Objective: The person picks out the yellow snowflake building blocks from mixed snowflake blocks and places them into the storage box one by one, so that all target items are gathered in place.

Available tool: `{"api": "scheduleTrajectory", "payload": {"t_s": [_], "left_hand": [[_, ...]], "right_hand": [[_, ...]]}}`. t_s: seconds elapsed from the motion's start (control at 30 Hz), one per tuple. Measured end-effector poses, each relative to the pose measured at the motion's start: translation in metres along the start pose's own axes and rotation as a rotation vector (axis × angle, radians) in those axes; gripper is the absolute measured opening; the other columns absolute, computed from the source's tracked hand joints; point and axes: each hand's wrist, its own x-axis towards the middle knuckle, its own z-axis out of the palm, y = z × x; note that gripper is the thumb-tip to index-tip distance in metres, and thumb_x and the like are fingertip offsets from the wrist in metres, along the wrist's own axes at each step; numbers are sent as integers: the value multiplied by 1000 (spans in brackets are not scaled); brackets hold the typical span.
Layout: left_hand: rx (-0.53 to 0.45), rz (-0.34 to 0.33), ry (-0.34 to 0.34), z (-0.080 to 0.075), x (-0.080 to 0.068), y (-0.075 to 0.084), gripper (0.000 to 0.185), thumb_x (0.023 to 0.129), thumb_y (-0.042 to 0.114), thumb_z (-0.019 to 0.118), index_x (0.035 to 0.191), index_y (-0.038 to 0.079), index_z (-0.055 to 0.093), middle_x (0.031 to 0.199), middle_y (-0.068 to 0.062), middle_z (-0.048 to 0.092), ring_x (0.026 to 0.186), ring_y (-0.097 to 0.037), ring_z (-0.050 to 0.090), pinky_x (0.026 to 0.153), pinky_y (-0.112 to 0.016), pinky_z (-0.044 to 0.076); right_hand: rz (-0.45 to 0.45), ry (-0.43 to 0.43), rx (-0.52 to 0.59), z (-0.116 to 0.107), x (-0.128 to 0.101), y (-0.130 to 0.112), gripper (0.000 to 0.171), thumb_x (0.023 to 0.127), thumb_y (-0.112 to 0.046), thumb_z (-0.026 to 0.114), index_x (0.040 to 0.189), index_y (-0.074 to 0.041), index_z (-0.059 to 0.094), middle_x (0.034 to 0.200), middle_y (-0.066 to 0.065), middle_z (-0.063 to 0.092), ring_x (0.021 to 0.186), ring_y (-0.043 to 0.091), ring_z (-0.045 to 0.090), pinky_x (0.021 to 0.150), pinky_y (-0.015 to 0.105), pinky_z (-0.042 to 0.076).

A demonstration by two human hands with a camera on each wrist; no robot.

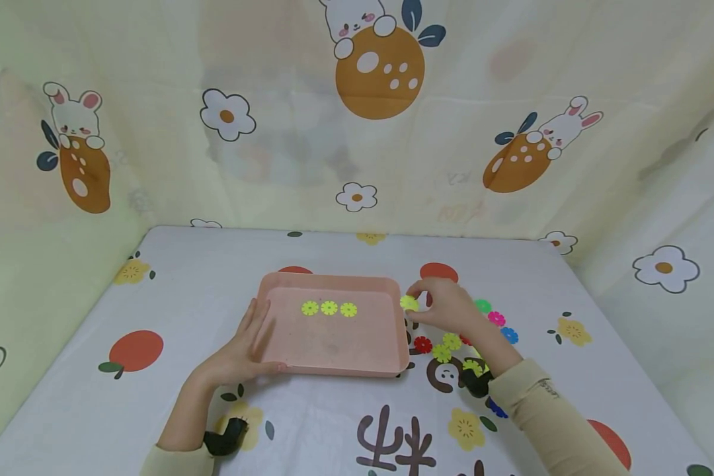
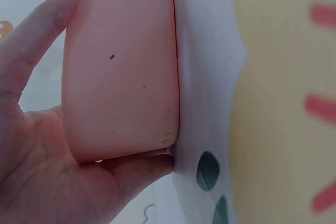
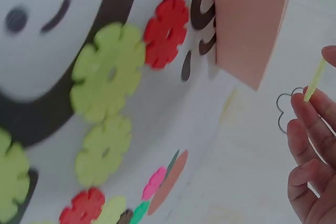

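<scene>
just right of the pink tray, right hand grip pinches a yellow disc.

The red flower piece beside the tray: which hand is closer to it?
The right. The right hand is just above the red flower piece, pinching a yellow flower piece at the tray's right rim. The left hand rests on the tray's left side, across from it.
</scene>
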Motion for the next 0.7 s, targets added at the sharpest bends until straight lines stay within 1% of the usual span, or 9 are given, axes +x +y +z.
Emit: {"api": "scheduleTrajectory", "payload": {"t_s": [0.17,0.47,0.7], "left_hand": [[-4,2,-2,0,0,0,114,69,42,77,147,29,-6,150,-13,-19,135,-41,-4,99,-64,17],[3,0,1,0,-1,1,114,69,42,77,147,29,-5,150,-12,-19,136,-40,-4,99,-63,17],[11,1,6,0,-1,0,115,69,43,77,147,29,-6,150,-13,-18,135,-41,-4,99,-64,18]], "right_hand": [[-9,-1,56,6,3,-7,35,72,-27,77,100,-9,67,87,-2,61,68,14,50,48,25,44],[-10,-20,139,19,14,-17,29,74,-23,76,97,-6,67,84,0,60,69,15,50,48,25,44],[33,-40,174,30,23,-20,31,74,-25,76,98,-9,67,82,-1,58,69,17,49,48,26,43]]}}
